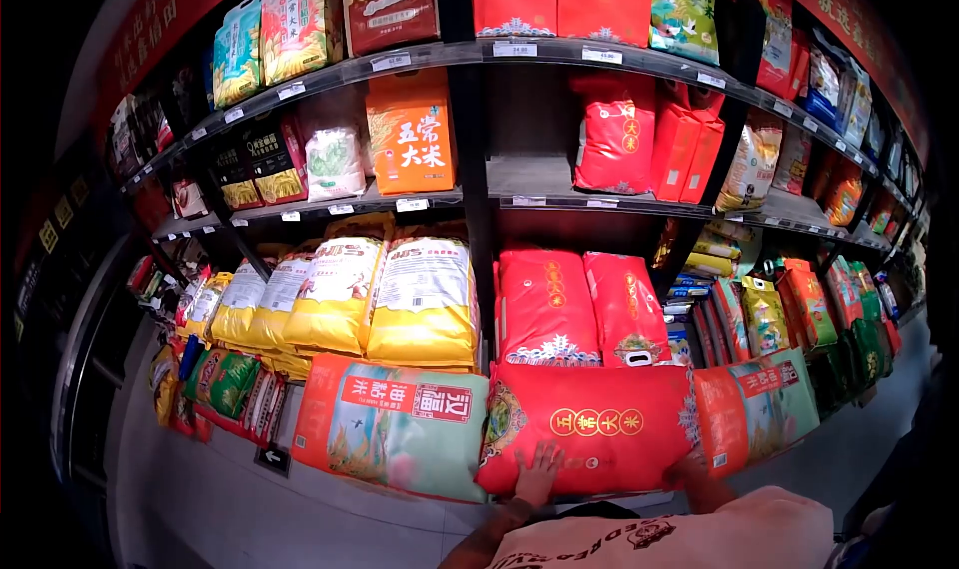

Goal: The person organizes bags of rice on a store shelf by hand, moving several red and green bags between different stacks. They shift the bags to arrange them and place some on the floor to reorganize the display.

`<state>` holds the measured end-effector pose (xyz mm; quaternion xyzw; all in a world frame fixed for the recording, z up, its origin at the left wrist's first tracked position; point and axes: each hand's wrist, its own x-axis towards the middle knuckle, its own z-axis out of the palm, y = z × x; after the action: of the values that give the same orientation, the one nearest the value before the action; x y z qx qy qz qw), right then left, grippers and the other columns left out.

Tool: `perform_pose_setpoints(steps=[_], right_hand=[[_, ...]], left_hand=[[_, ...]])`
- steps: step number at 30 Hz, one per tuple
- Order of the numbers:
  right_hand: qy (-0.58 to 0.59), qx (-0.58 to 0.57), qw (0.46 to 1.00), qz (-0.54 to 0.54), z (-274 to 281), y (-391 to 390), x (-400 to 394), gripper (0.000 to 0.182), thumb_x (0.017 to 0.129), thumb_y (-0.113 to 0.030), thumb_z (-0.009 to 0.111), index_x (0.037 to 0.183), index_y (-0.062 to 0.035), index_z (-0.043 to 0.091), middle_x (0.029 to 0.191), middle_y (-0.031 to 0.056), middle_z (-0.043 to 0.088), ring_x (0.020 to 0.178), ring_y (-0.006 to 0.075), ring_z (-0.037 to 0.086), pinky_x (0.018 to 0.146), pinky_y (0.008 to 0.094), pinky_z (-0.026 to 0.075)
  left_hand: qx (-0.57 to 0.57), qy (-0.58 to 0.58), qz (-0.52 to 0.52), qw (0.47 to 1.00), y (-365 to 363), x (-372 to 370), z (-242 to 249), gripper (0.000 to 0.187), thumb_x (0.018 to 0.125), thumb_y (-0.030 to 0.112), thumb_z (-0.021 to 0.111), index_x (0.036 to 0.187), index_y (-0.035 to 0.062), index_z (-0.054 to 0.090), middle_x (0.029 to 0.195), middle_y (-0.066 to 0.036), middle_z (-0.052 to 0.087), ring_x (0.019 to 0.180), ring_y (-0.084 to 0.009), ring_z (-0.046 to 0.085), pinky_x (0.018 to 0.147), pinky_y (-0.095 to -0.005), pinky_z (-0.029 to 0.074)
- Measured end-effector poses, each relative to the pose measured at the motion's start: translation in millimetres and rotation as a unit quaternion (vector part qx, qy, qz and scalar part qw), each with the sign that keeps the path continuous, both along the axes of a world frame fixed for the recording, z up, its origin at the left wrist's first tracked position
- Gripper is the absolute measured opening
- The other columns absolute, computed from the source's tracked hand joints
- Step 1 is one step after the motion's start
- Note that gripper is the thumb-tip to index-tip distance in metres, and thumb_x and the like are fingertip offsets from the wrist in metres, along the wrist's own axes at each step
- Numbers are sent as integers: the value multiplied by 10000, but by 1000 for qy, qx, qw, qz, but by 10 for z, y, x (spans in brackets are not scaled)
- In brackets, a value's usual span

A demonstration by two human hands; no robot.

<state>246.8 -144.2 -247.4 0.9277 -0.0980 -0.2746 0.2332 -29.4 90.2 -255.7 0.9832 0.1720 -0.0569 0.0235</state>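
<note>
A large red rice bag [609,394] lies on its side at the front of the lower display. My left hand [539,472] rests flat on its lower left part, fingers spread. At the bag's lower right edge is my right hand [689,472], its fingers dim and partly hidden against the bag. To the left lies an orange and green rice bag [395,424]; a similar bag [759,409] lies to the right. Two upright red bags [544,304] stand behind the large one.
Yellow and white sacks [425,294] stand behind on the left. Shelves [529,179] above hold more rice packages, among them an orange bag [410,134]. Green bags [225,381] lie at the far left. A floor sign [273,458] with an arrow is at the lower left.
</note>
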Motion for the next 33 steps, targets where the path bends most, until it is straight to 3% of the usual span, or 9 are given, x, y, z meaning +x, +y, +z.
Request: perform_pose_setpoints(steps=[2,5,15,33], right_hand=[[-54,68,996,-22,-11,-29,-61,1250,570,-436,733,1409,-67,-117,1367,302,231,1248,467,298,986,551,302],[-44,137,990,-4,51,-101,-75,1299,550,-400,769,1385,-49,-162,1389,282,208,1250,441,307,988,506,334],[22,106,994,-28,368,-6,-48,1253,588,-381,732,1385,-53,-178,1387,304,187,1243,458,306,986,529,321],[28,94,995,-16,232,-13,-34,1223,594,-371,701,1393,-59,-171,1363,340,193,1233,488,299,978,560,309]], left_hand=[[12,-6,4,1000,-25,4,-33,679,833,232,485,1435,168,178,1504,-84,104,1381,-320,71,938,-743,105],[26,-8,4,1000,-34,5,-37,658,845,225,468,1435,171,182,1503,-82,107,1379,-319,84,939,-740,122],[50,-23,29,998,-59,51,-88,617,861,230,441,1429,188,201,1499,-72,124,1379,-307,95,955,-714,148],[17,-17,52,998,-124,27,-48,609,866,215,430,1428,195,199,1501,-59,122,1379,-303,94,976,-692,127]])
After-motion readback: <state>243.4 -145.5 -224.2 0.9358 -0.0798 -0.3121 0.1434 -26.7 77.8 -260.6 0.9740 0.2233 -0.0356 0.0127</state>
